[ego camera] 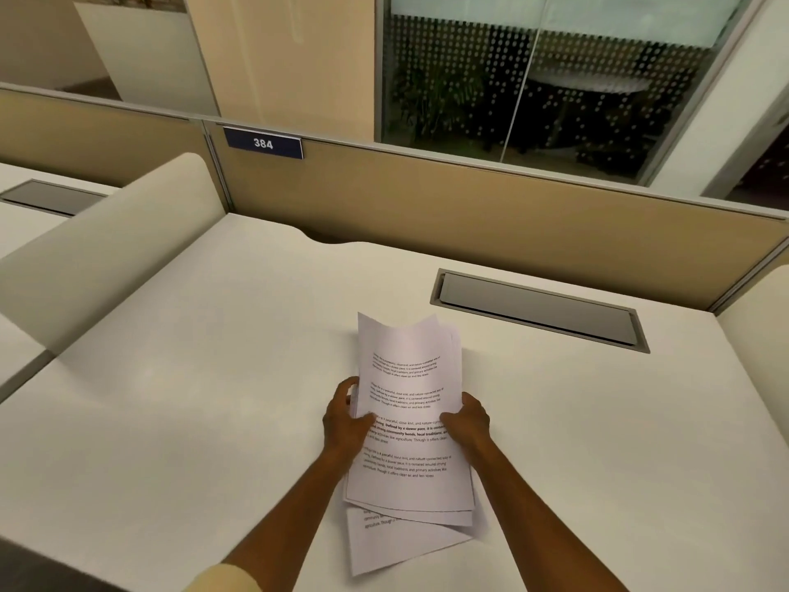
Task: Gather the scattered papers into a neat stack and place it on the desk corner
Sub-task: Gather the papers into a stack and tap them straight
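Head view: the left hand (346, 420) and right hand (467, 420) grip the papers (410, 420) by their side edges, sheets fanned unevenly over mid-desk (192, 399), long axis pointing away, lower sheets askew, likely needing squaring before going to a corner.

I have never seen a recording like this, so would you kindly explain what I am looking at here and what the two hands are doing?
There is no machine here: one camera worn on a person's head looks forward and down at their own arms. The left hand and right hand grip the two sides of a bundle of printed papers, whose sheets are fanned out unevenly, not yet squared. The bundle is over a white desk; whether its lower edge touches the desk I cannot tell. Behind are a grey cable hatch, a tan partition and a number plate reading 384.
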Tool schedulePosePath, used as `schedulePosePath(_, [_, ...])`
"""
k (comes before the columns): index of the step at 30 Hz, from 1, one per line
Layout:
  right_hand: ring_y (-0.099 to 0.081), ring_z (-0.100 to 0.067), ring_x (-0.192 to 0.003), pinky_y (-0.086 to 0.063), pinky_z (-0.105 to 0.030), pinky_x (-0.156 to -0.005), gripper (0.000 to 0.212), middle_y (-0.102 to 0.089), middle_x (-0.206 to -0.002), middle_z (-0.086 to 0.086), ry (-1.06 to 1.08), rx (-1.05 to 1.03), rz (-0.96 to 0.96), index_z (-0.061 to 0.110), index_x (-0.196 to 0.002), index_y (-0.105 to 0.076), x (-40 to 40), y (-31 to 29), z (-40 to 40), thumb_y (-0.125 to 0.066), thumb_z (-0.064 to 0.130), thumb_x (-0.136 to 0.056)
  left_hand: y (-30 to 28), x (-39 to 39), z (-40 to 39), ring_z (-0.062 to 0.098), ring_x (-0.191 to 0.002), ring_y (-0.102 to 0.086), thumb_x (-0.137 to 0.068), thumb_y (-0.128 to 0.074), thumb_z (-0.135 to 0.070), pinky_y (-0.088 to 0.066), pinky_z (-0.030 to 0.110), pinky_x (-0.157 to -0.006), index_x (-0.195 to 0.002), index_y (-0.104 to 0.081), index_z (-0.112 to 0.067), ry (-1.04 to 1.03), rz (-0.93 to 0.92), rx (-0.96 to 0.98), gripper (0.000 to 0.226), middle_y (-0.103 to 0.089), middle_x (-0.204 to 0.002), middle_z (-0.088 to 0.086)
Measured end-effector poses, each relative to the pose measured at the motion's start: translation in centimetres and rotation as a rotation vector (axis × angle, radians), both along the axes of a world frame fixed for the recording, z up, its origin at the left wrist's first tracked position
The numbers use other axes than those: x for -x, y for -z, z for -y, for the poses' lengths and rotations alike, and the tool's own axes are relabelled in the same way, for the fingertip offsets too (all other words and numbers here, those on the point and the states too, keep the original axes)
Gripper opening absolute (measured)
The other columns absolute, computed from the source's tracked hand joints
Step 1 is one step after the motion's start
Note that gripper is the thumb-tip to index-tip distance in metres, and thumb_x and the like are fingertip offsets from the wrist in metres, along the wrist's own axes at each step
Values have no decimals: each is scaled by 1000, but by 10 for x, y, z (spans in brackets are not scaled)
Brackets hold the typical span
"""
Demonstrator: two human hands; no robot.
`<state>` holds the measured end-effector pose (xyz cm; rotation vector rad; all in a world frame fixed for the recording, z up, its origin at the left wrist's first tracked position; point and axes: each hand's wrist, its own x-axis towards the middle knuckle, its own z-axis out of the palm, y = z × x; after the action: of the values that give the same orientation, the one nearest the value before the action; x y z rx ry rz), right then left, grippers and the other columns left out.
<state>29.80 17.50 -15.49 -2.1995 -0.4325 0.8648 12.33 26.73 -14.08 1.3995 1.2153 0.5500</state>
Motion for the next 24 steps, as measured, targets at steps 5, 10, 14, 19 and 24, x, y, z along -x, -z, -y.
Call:
schedulePosePath(5, [-51, -33, -125, -45, -45, -106, 49, -51, -138, -16, -16, 13, -14, 4, -138, -45, 3, 8, 4, -56, 8, -90, 2, 6, -12, 38, -103, -64, -75, -78, 1, -54, 56, -92, -145, -24, -23, -159, 109, 192, 91, -58, -116, 12])
schedulePosePath(10, [-54, -31, -124, -46, -43, -106, 48, -53, -138, -15, -47, -24, -19, 7, -139, -47, 3, 10, 8, -56, 10, -92, 8, 11, -20, 38, -105, -63, -72, -83, -2, -50, 56, -98, -142, -30, -12, -281, 158, 299, 88, -60, -115, 13])
schedulePosePath(14, [-62, -28, -114, -52, -40, -99, 40, -62, -129, -10, -57, -96, -74, 11, -131, -54, 3, 10, 15, -59, 11, -92, 11, 13, -18, 39, -90, -70, -75, -78, 3, -60, 47, -77, -119, -59, 1, -253, 227, 357, 48, -68, -118, 22])
schedulePosePath(19, [-64, -27, -110, -53, -45, -98, 41, -64, -127, -8, -41, -175, -170, 13, -132, -54, -2, 12, 24, -62, 13, -92, 16, 9, -13, 47, -95, -68, -81, -67, 11, -54, 63, -86, -115, -63, 4, -93, 276, 390, 35, -69, -113, 26])
schedulePosePath(24, [-68, -16, -101, -57, -35, -88, 32, -68, -123, -6, 41, -339, -236, 22, -119, -58, -13, 8, 33, -66, 12, -90, 5, 3, -24, 39, -83, -74, -84, -68, 4, -62, 51, -70, -119, -61, -2, 26, 328, 264, 36, -72, -106, 20])
